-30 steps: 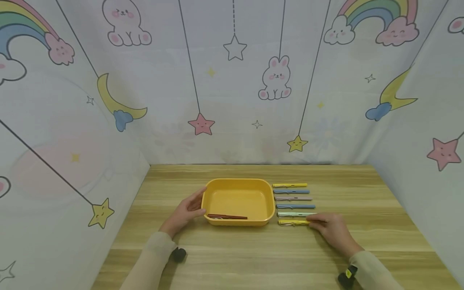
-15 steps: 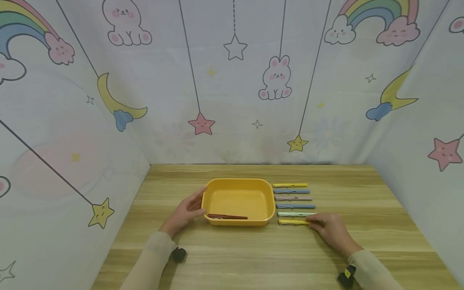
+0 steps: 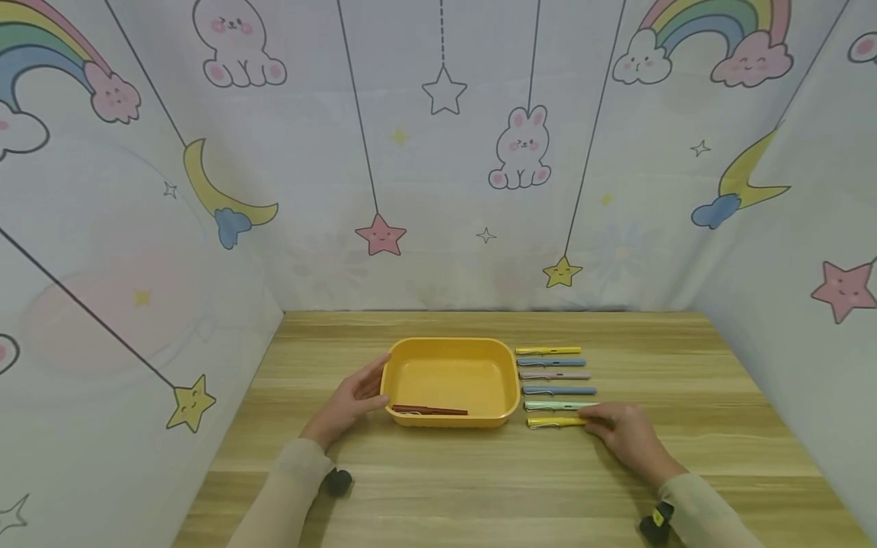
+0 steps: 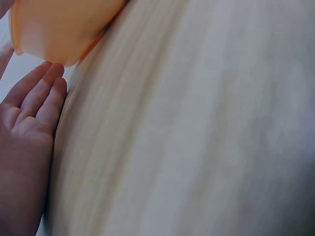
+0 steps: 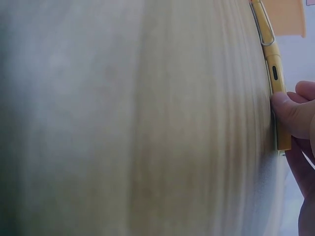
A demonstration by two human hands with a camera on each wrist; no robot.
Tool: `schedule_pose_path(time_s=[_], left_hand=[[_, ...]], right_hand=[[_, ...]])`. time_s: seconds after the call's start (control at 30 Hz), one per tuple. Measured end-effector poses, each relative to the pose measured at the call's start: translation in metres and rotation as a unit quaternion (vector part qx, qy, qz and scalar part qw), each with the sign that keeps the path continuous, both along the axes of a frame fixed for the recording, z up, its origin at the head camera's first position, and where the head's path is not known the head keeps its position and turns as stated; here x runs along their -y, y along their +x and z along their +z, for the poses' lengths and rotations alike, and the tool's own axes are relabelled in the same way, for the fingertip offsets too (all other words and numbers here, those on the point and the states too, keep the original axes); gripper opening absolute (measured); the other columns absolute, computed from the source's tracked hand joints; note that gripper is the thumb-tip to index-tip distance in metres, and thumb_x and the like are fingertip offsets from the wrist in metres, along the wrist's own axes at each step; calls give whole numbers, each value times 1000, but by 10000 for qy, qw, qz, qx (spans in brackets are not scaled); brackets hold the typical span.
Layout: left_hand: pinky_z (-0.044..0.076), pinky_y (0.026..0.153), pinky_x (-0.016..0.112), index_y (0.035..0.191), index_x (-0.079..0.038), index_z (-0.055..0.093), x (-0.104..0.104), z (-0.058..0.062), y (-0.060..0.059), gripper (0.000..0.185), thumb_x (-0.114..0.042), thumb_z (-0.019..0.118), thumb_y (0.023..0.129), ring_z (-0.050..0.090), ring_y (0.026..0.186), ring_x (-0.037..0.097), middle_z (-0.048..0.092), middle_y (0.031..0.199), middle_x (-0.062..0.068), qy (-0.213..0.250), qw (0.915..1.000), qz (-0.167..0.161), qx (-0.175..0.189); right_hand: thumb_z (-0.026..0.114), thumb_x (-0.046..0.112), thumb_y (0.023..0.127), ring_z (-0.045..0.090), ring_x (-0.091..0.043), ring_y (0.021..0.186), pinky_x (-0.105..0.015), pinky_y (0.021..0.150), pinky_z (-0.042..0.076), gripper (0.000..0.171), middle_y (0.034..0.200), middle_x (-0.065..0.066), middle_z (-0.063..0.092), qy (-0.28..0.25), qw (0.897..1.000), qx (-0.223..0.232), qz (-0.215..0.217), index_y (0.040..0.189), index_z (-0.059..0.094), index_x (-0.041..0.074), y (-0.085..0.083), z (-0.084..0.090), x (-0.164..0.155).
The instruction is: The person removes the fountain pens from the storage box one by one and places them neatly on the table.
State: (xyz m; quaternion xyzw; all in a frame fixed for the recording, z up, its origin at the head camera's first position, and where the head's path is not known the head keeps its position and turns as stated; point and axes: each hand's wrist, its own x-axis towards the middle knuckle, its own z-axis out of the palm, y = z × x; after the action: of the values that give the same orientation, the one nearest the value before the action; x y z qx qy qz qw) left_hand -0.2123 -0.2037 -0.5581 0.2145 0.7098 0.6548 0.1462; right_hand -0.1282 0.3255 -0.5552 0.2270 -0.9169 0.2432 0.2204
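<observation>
My right hand (image 3: 633, 439) pinches the barrel end of the nearest yellow pen (image 3: 553, 422) between thumb and fingers. In the right wrist view this pen (image 5: 274, 71) shows a wire clip and a dark oval window, and the thumb presses on its barrel. My left hand (image 3: 351, 399) rests with extended fingers against the left side of a yellow plastic tray (image 3: 452, 421). The left wrist view has fingertips right at the tray's wall (image 4: 59, 29). A dark red pen (image 3: 432, 410) lies inside the tray along its near wall.
Right of the tray, several more pens lie in a column: a mint green pen (image 3: 558, 406), a blue pen (image 3: 560, 390), a pinkish pen (image 3: 555, 375), another blue pen (image 3: 552, 362) and a yellow pen (image 3: 548, 351). A patterned white curtain (image 3: 438, 281) encloses the wooden table (image 3: 479, 487).
The cap end of the pinched yellow pen has shifted very slightly toward the front. Both hands stay in almost the same place.
</observation>
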Motion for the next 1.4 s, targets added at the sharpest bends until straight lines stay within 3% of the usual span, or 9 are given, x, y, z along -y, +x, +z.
schedule_pose_path(time_s=[0.43,0.6,0.7,0.8,0.93,1.07,1.17,1.4], left_hand=[[40,113,17,167,-21,31,0,0,2,79,-4,69,101,31,155,39,30,171,15,-19,10000,28,5],[40,113,17,167,-20,31,1,0,2,78,-4,69,101,32,155,40,31,170,16,16,10000,40,-11],[40,113,17,167,-20,31,1,-1,1,78,-3,69,101,31,155,40,30,171,16,58,10000,-6,-21],[40,113,17,167,-19,30,1,-3,1,78,-3,69,101,31,155,40,30,171,16,72,10000,-58,-10],[40,113,18,167,-20,30,1,-4,1,78,-4,69,101,32,155,39,30,171,15,61,10000,-71,24],[41,113,18,167,-20,31,0,-3,0,78,-3,69,101,33,155,39,32,170,15,69,10000,-41,-10],[42,113,18,167,-20,31,0,-2,-1,78,-2,68,101,34,154,40,33,170,16,74,10000,-3,-43],[42,113,19,167,-20,30,1,-3,-2,79,-1,68,101,33,154,40,32,170,16,105,9999,-51,-44]], right_hand=[[96,-2,65,79,-19,88,-25,80,62,38,98,-1,82,9,9999,-115,117,99,84,12,0,4,1],[94,6,72,79,-22,96,-34,80,64,42,108,0,81,-97,9999,-67,64,112,82,13,-2,20,14],[91,7,79,77,-25,103,-40,82,64,43,115,-1,80,-463,9983,328,88,121,80,11,-5,33,28],[85,7,87,75,-27,111,-35,87,64,43,122,-3,78,-1168,9863,1131,266,129,76,11,-9,45,45],[77,9,96,71,-36,117,-27,89,62,40,130,-12,74,-2188,9523,2027,652,136,71,10,-18,56,67],[74,12,99,68,-43,121,-32,90,63,41,135,-19,70,-2715,9244,2489,993,139,69,8,-30,69,92],[74,16,100,67,-41,124,-33,94,62,43,139,-19,68,-2707,9158,2775,1054,141,67,8,-41,77,113],[76,15,98,65,-36,128,-40,100,60,45,139,-17,68,-2071,9148,3238,1244,142,66,6,-59,80,156]])
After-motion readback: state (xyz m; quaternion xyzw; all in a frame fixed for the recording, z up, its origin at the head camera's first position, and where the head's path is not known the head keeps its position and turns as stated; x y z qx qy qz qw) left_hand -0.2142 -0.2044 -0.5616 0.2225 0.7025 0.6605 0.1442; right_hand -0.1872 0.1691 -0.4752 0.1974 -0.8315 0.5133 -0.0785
